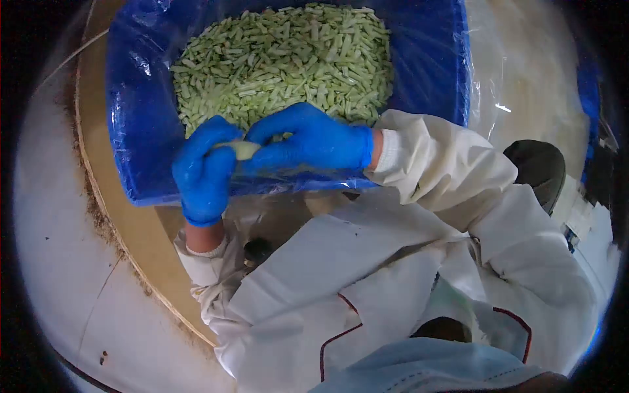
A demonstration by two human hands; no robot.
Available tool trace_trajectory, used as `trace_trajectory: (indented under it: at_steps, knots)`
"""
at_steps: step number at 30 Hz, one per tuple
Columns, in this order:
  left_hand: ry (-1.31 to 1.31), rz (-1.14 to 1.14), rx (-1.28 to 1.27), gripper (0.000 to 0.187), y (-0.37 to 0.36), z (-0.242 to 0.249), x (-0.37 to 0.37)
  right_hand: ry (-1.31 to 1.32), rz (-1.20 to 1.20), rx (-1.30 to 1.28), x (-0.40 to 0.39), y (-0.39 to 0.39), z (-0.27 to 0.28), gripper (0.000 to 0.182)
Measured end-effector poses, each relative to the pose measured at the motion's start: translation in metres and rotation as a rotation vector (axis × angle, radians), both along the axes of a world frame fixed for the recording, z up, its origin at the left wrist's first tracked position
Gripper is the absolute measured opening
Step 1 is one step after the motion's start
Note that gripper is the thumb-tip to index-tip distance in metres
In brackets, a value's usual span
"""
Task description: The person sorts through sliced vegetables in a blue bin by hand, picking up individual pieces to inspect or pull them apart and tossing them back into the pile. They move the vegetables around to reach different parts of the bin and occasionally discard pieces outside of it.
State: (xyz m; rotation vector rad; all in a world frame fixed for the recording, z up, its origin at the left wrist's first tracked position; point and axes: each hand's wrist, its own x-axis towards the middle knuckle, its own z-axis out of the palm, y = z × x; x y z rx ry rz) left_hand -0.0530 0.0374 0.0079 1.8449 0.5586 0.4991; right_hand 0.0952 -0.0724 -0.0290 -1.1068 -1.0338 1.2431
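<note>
Both of my hands wear blue gloves and meet over the near side of a blue bin point(122, 131) lined with clear plastic. My left hand point(204, 171) has its fingers closed on one end of a pale green vegetable piece point(244, 150). At the other end, the thumb and fingers of my right hand point(311, 139) pinch the same piece. Its exact kind cannot be made out, and the fingers partly cover it. Behind my hands, a large heap of cut green vegetable sticks point(288, 62) fills the middle of the bin.
Clear plastic sheeting point(488, 85) hangs over the bin's right side. A tan board point(108, 141) with a rough, dirty edge runs along the left, beside a pale floor point(59, 216). My white coat point(314, 262) and a light blue face mask point(419, 367) fill the lower part.
</note>
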Motion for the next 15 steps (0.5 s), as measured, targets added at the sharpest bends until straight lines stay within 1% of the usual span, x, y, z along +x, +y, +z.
trace_trajectory:
  at_steps: [1, 3, 4, 6, 8, 9, 11, 13, 15]
  knots:
    - [-0.143, 0.006, -0.102, 0.021, 0.0, -0.003, -0.002, 0.182, 0.109, -0.114, 0.003, 0.0, 0.005, 0.025]
    - [-0.219, -0.124, -0.203, 0.023, 0.0, -0.013, -0.003, 0.55, 0.327, -0.333, 0.011, -0.001, 0.013, 0.025]
    - [-0.255, -0.186, -0.254, 0.024, 0.002, -0.017, -0.003, 0.516, 0.44, -0.317, 0.015, -0.002, 0.012, 0.024]
    - [-0.509, -0.542, -0.349, 0.029, 0.018, -0.023, -0.01, 0.448, 0.667, -0.286, 0.027, -0.001, 0.006, 0.024]
    - [-0.498, -0.573, -0.257, 0.029, 0.028, -0.024, -0.012, 0.203, 0.814, -0.37, 0.035, 0.002, 0.003, 0.031]
    - [-0.362, -0.422, -0.119, 0.027, 0.033, -0.022, -0.012, 0.073, 0.889, -0.409, 0.04, 0.004, 0.001, 0.034]
    - [-0.085, -0.122, 0.141, 0.026, 0.041, -0.013, -0.009, -0.235, 0.572, -0.346, 0.052, 0.001, -0.024, 0.043]
    - [0.199, 0.179, 0.391, 0.026, 0.049, -0.008, -0.007, -0.893, 0.373, -0.466, 0.086, 0.0, -0.044, 0.038]
    - [0.458, 0.166, 0.846, 0.029, 0.051, -0.026, -0.006, -1.363, 0.103, -0.689, 0.125, -0.002, -0.089, 0.034]
